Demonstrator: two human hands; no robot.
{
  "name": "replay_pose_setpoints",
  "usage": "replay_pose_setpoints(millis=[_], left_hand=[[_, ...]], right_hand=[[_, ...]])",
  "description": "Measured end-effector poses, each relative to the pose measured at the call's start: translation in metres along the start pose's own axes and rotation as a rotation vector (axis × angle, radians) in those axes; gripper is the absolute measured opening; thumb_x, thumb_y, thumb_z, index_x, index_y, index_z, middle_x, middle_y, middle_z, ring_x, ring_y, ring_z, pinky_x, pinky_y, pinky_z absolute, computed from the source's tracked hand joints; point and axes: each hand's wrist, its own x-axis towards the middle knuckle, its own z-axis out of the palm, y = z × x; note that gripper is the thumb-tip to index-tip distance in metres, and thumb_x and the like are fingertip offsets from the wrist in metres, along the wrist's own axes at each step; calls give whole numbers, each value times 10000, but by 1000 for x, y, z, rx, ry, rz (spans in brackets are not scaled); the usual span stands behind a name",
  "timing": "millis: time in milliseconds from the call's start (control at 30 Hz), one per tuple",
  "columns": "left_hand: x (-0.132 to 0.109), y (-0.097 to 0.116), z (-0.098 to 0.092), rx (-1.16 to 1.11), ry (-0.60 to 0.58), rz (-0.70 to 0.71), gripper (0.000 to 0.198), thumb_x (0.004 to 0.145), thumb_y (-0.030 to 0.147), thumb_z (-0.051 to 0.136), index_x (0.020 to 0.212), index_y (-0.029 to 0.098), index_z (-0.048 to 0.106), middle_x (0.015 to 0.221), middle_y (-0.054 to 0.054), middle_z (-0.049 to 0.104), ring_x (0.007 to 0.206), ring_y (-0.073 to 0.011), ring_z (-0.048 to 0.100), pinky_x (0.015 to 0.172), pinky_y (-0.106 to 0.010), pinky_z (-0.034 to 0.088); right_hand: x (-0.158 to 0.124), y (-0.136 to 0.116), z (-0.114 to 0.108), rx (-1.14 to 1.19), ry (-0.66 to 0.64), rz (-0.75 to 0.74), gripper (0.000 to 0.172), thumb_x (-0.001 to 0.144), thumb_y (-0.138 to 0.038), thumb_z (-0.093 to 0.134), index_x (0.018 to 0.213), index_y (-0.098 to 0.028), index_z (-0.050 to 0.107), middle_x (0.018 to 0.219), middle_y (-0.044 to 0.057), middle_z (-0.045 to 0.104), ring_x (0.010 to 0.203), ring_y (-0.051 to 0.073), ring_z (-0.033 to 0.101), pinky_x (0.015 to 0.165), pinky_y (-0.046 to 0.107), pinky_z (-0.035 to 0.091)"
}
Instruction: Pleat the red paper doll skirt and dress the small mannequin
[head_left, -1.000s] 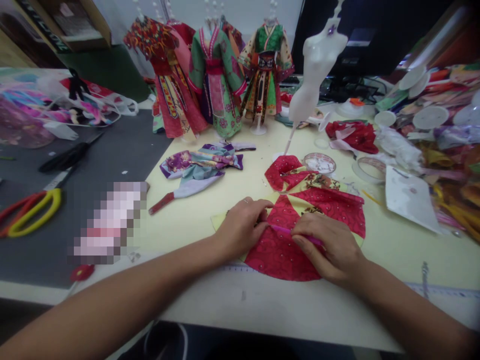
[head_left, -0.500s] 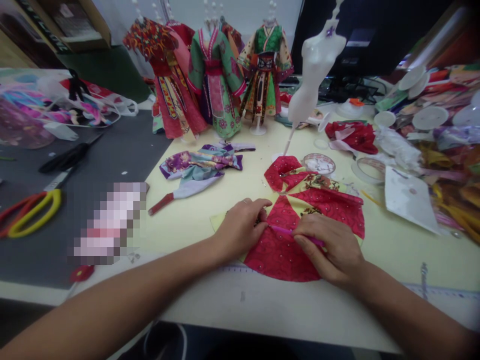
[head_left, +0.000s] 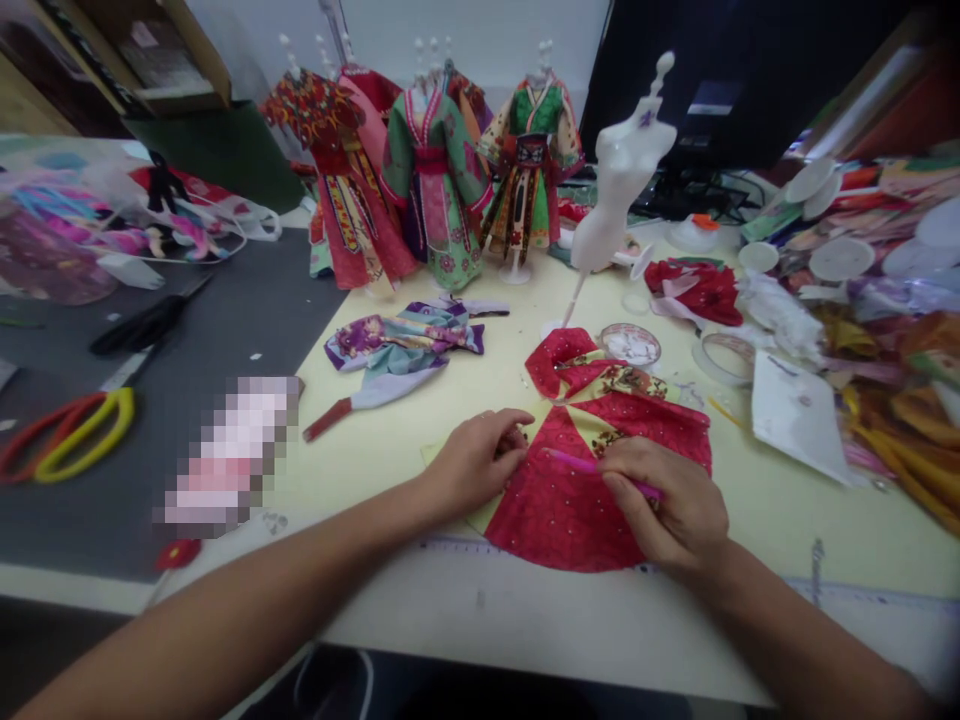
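A small red doll dress (head_left: pixel 559 500) with yellow panels and tiny shiny dots lies spread on the pale work surface. My right hand (head_left: pixel 671 505) is closed around a slim pink pen-like stick (head_left: pixel 577 461), its tip pointing left just above the red skirt. At the skirt's left side is my left hand (head_left: pixel 480 460), fingers curled in and thumb near them; anything inside them is hidden. Beyond the dress stands a white mannequin (head_left: pixel 626 180) on a thin stand. A purple and blue doll garment (head_left: pixel 405 345) lies to the left.
Several dressed doll stands (head_left: pixel 435 190) line the back. Orange-and-yellow-handled scissors (head_left: pixel 75 435) lie left on the dark mat (head_left: pixel 300 290). Tape rolls (head_left: pixel 724 358), a white card (head_left: pixel 799 410) and heaped fabric (head_left: pixel 911 400) are on the right. A monitor (head_left: pixel 720 90) stands behind.
The pink stick's tip has come away from my left fingers and now sits apart from them over the skirt. My right hand has shifted slightly right. The view has tilted a little.
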Motion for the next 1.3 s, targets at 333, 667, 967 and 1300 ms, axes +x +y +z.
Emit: replay_pose_setpoints(millis=[333, 667, 967, 1300], left_hand=[[-3, 22, -17, -480, 105, -169, 303, 786, 286, 545, 1054, 146, 555, 776, -42, 654, 704, -133, 611, 583, -223, 461], [-7, 23, -9, -992, -98, -333, 300, 744, 325, 630, 946, 103, 622, 622, 5, 580, 516, -50, 478, 535, -181, 349], [-10, 22, 1, -1060, -219, -369, 324, 696, 304, 680, 928, 84, 629, 594, -25, 637, 505, -80, 538, 568, -213, 412], [-13, 20, 8, -1020, -251, -383, 331, 694, 311, 654, 929, 78, 657, 566, -26, 635, 478, -77, 541, 538, -202, 427]], right_hand=[[-7, 10, -14, -167, 313, 73, 424, 772, -75, 533, 1175, -208, 533, 999, 80, 613, 852, 187, 612, 726, 340, 512], [6, 6, 7, -45, 130, 171, 298, 821, -105, 505, 1103, -175, 574, 977, 98, 580, 867, 180, 595, 695, 302, 506], [6, 3, 21, -84, 9, -22, 310, 760, -52, 559, 1053, -149, 589, 903, 100, 595, 905, 207, 566, 761, 370, 505], [7, 4, 23, -253, -7, -198, 159, 778, -70, 512, 851, -160, 621, 717, 46, 573, 695, 156, 535, 720, 381, 508]])
